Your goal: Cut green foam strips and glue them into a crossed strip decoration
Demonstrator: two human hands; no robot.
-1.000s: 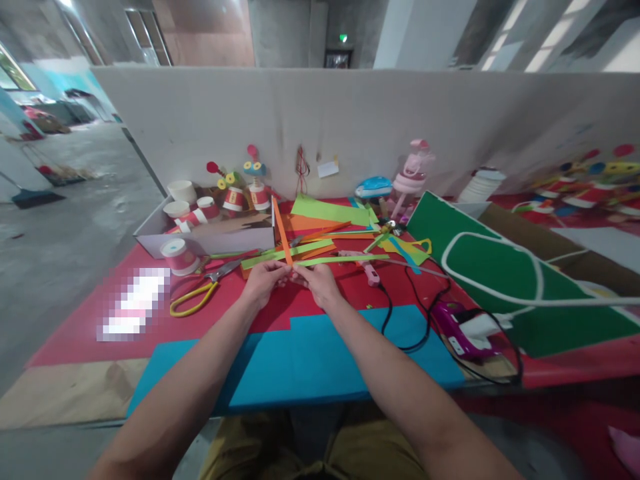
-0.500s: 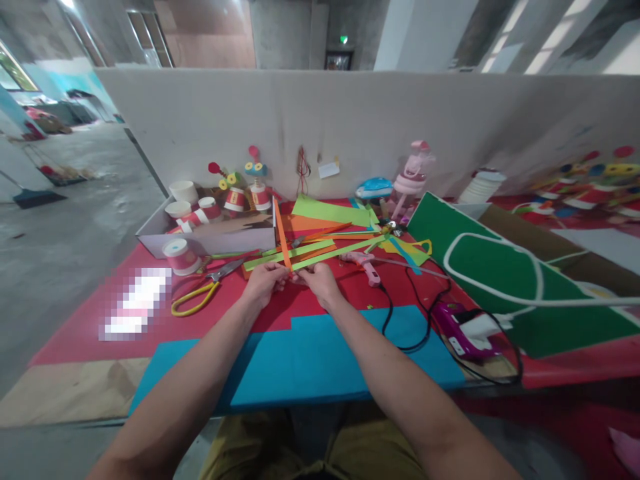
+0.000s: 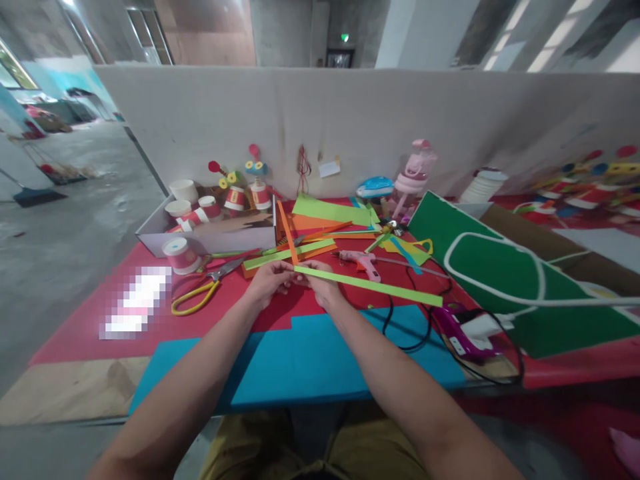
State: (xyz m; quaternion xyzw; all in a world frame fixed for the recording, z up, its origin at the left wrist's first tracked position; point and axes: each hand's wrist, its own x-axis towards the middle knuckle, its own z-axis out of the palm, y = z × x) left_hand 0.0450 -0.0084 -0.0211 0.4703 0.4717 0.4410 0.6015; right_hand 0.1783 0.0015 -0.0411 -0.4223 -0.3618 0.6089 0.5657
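Observation:
My left hand (image 3: 271, 284) is closed, pinching the near end of an orange paper strip (image 3: 287, 233) where it meets a light green one. Right beside it, my right hand (image 3: 323, 281) is closed on the end of the light green paper strip (image 3: 385, 287), which stretches out to the right over my wrist. The two strips meet at an angle between my fingertips; how they are joined is hidden. More green and orange strips (image 3: 317, 248) lie just beyond my hands. A pink glue gun (image 3: 364, 261) rests to the right, and yellow-handled scissors (image 3: 193, 300) lie to the left.
A white box (image 3: 215, 241) with paper cups and cup figures stands at the back left, a roll of tape (image 3: 178, 255) before it. A green board (image 3: 480, 287) with a white cable leans right. Purple power strip (image 3: 463, 333), blue sheet (image 3: 300, 367) and pink bottle (image 3: 415, 167) are around.
The light green strip has swung from pointing up and right to pointing right and slightly down. The orange strip's near end has shifted slightly right and up. Both hands stay close together.

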